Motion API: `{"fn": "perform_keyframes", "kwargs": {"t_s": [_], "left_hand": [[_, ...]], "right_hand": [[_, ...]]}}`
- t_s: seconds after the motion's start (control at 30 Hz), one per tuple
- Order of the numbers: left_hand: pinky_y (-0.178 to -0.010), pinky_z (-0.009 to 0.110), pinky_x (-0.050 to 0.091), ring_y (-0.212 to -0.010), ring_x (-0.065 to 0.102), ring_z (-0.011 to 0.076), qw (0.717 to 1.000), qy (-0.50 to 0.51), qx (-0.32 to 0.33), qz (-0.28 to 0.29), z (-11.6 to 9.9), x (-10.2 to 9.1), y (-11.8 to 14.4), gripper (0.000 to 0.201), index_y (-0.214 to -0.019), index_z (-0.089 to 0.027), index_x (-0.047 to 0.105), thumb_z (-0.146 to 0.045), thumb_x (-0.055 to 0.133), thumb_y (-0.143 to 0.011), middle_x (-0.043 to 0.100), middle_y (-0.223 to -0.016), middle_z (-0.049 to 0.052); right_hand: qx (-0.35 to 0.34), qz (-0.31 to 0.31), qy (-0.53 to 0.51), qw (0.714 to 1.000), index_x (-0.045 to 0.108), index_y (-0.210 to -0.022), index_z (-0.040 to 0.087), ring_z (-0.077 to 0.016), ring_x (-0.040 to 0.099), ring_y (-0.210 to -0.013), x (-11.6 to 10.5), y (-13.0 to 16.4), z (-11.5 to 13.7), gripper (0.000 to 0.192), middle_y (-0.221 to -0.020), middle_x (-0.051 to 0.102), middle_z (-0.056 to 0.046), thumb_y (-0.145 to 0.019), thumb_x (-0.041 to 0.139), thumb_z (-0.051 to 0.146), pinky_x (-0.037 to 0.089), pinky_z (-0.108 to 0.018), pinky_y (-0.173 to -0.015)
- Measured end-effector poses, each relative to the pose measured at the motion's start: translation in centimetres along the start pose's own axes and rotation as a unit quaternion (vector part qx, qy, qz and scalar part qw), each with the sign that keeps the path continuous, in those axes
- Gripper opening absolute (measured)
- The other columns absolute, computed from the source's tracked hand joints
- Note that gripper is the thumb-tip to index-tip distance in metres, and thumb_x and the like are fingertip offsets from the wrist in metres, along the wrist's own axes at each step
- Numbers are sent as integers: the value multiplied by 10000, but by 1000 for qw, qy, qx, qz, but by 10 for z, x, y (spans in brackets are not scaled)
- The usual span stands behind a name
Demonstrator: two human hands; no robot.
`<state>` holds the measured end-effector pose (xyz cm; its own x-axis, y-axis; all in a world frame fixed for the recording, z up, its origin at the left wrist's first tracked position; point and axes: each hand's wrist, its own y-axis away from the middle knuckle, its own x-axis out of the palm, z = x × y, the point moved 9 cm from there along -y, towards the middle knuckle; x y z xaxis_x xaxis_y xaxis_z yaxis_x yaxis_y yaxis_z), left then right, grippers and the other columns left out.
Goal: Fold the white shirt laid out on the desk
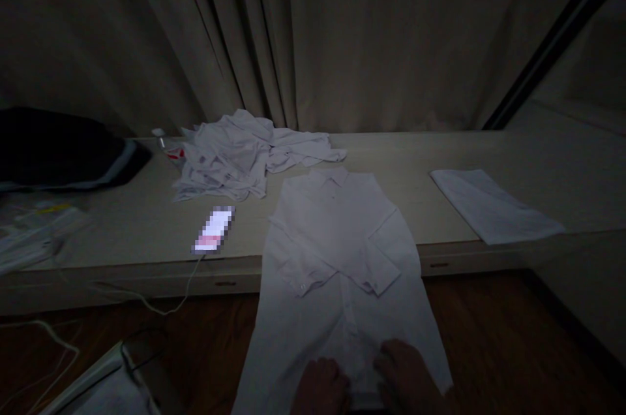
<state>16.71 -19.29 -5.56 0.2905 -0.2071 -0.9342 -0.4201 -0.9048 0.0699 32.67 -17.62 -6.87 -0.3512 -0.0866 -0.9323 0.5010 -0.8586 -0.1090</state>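
Fingers of both hands, left hand (320, 385) and right hand (405, 376), grip one spread shirt's (337, 252) hem.

The white shirt (337, 258) lies flat, sleeves crossed over its front, collar away, hem hanging off the ledge.

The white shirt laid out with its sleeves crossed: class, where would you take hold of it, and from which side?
Probably the bottom hem of the white shirt, from the near side. It lies flat, collar far, hem hanging toward the person, where the left hand and right hand already rest on loose cloth.
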Motion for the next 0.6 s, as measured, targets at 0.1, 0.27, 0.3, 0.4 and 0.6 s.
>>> {"fn": "perform_keyframes", "kwargs": {"t_s": [0.1, 0.27, 0.3, 0.4, 0.6], "left_hand": [[-761, 355, 453, -877, 605, 218, 996, -43, -15, 73, -8, 32, -24, 120, -810, -197, 674, -235, 562, -832, 680, -873, 67], [-841, 406, 408, -969, 579, 231, 991, -50, -26, 119, -4, 38, -29, 183, -921, -193, 664, -210, 487, -878, 672, -979, 74], [-839, 406, 404, -966, 578, 230, 991, -49, -22, 125, -5, 38, -28, 191, -921, -190, 663, -214, 478, -883, 671, -975, 74], [-810, 387, 401, -934, 580, 222, 991, -45, -11, 125, -7, 39, -25, 192, -887, -188, 666, -214, 475, -884, 673, -947, 68], [-705, 330, 393, -819, 578, 191, 997, -43, 30, 58, -13, 40, -20, 89, -814, -206, 663, -262, 595, -825, 664, -837, 40]], "right_hand": [[-48, 45, 43, 997, 640, -983, 240, -303, 527, -1116, 25, -16, 21, 302, -1181, 616, -98, -682, 641, 260, 421, -469, -925], [-57, 94, 59, 992, 633, -989, 248, -324, 442, -1227, 35, -15, 14, 278, -1266, 576, -94, -719, 656, 310, 347, -515, -986], [-58, 99, 58, 992, 631, -994, 248, -329, 430, -1238, 35, -14, 12, 300, -1281, 566, -95, -707, 670, 326, 340, -520, -990], [-67, 93, 60, 992, 631, -979, 247, -326, 429, -1236, 34, -12, 13, 307, -1273, 568, -92, -694, 687, 345, 334, -514, -992], [-57, -12, 5, 998, 607, -824, 229, -229, 479, -1171, -3, -25, 26, 71, -1015, 643, -22, -803, 565, 176, 307, -426, -1020]]}}
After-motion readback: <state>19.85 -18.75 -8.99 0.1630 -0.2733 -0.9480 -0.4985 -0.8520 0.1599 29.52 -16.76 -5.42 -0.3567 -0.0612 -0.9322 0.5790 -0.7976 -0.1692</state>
